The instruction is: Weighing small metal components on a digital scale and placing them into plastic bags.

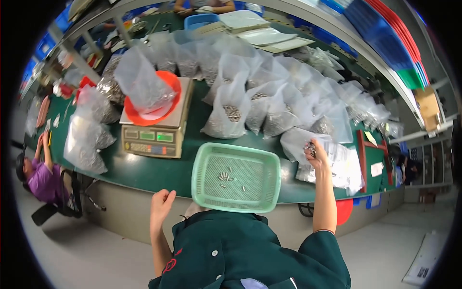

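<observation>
The right hand (315, 150) is closed around a small cluster of metal parts (310, 151), held up over a flat clear bag (337, 161) that lies on the desk (159, 171) at about three o'clock from the green basket (236, 177). Whether the parts touch the bag cannot be told. The left hand (161, 202) hangs free at the desk's near edge, at about eight o'clock from the basket, fingers loosely curled and holding nothing.

The basket is a shallow mesh tray sitting at the near edge of the desk, just ahead of the person's chest. A few small metal pieces (226, 177) lie scattered on its floor, mostly left of centre.

At ten o'clock from the basket stands a scale (154, 137) with a lit display on its front. An orange bowl (166, 103) rests on its platform, and a clear bag (139, 82) with metal parts in it sits upright in the bowl.

From twelve to two o'clock a crowd of filled bags (269, 91) covers the green desk, each with a dark heap of parts at its bottom. More bags (89, 130) lie left of the scale, at nine o'clock. Beyond them, at twelve o'clock, stacked papers (264, 36) and a blue bin (199, 20) sit near another person's forearms (204, 6). A person in purple (41, 176) sits far off at nine o'clock.
</observation>
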The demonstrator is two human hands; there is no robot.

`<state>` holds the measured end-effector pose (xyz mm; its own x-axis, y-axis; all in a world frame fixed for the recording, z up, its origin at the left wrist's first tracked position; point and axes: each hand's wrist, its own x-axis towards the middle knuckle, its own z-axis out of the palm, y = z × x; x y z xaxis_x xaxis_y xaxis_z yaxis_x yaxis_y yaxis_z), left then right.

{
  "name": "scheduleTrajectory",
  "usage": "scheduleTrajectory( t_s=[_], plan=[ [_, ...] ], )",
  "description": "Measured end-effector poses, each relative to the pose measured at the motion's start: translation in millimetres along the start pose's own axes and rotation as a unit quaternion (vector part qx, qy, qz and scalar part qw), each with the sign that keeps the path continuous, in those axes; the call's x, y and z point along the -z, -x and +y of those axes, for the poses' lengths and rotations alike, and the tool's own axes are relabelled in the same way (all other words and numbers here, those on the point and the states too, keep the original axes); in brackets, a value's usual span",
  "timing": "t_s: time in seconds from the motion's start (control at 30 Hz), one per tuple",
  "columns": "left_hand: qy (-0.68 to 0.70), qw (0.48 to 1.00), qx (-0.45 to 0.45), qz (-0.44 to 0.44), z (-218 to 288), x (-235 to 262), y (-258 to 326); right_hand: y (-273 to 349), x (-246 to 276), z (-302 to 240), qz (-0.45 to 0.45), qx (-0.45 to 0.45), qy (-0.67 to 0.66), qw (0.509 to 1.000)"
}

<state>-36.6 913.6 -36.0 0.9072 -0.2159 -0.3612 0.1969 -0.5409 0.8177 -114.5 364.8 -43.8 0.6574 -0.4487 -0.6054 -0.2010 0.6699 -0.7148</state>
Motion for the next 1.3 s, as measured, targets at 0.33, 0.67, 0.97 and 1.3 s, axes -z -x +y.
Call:
scheduleTrajectory(
  t_s=[0.33, 0.67, 0.97, 1.3],
  plan=[
    [-0.015, 0.999, -0.039, -0.018, -2, -3, -20, 84, -78, -32, -0.105, -0.041, 0.046, 0.993],
    [-0.045, 0.997, -0.018, 0.056, -10, 32, -14, 117, -380, -43, -0.336, -0.149, 0.233, 0.900],
    [-0.002, 0.989, 0.061, 0.137, -61, 66, 5, 50, -580, -13, -0.408, -0.100, 0.391, 0.819],
    [0.077, 0.974, 0.115, 0.179, -84, 77, 9, 11, -636, 64, -0.294, 0.232, 0.873, 0.311]
  ],
)
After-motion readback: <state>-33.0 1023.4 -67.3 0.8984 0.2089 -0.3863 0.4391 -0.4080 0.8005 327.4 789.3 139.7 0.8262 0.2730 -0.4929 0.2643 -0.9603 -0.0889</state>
